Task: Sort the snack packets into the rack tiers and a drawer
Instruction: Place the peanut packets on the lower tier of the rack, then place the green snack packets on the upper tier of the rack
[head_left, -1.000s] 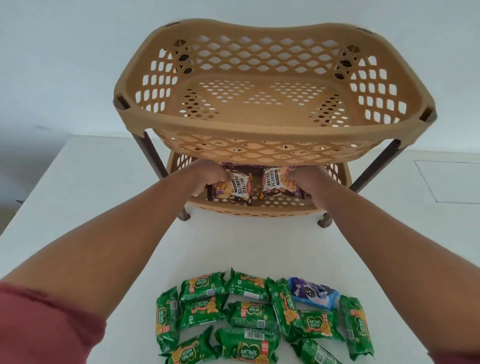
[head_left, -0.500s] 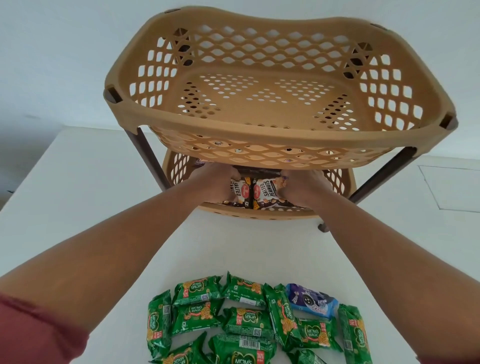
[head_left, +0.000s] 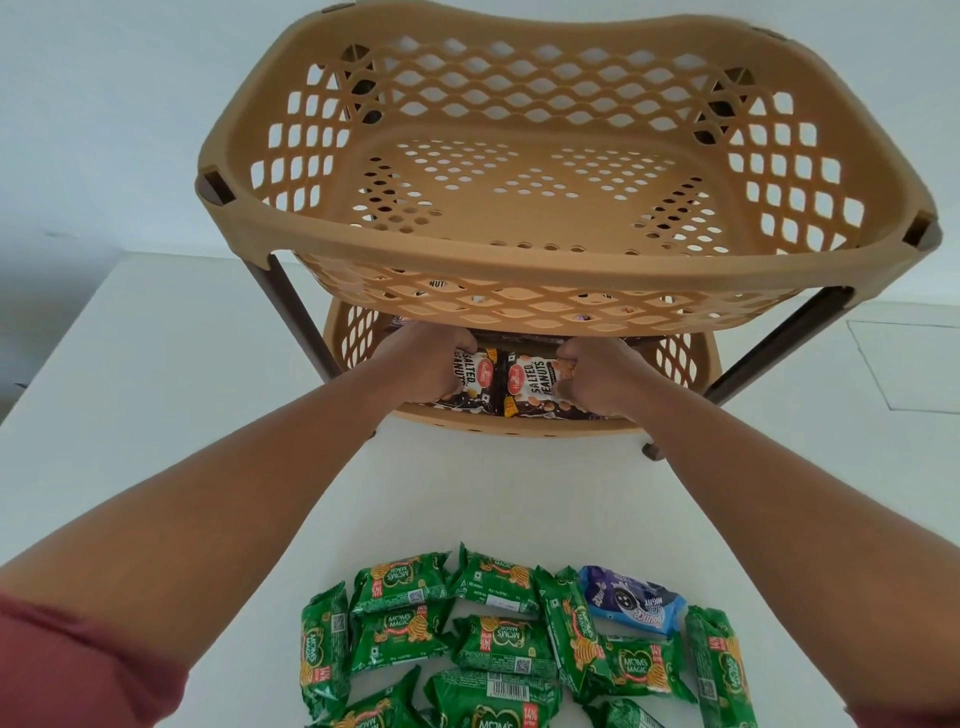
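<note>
Both arms reach under the upper basket of the tan plastic rack (head_left: 519, 244), into the lower tier (head_left: 691, 358). The left hand (head_left: 426, 364) grips one salted peanuts packet (head_left: 470, 382) by its outer edge, and the right hand (head_left: 597, 382) has its fingers curled round the edge of a second peanuts packet (head_left: 535, 387). The two packets stand side by side, touching at the middle, just inside the front lip of the lower tier; I would guess they are being squared up there so that the row sits neat and leaves room behind. Both wrappers are dark and read "SALTED PEANUTS" under a red badge whose name is too small to make out, and more dark packets show faintly behind them, one glimpsed through the lattice with the letters "NUT". The top tier (head_left: 545, 166) holds nothing that I can see. On the white counter (head_left: 467, 493), well apart from the rack and near the person, lies a cluster of green biscuit packets (head_left: 504, 642) marked "MOM'S MAGIC", some with "14% EXTRA", and among them a single blue packet (head_left: 631, 605) that seems to read "Bounce". These look like the share still to be sorted, probably bound for another tier. No drawer is in view.
</note>
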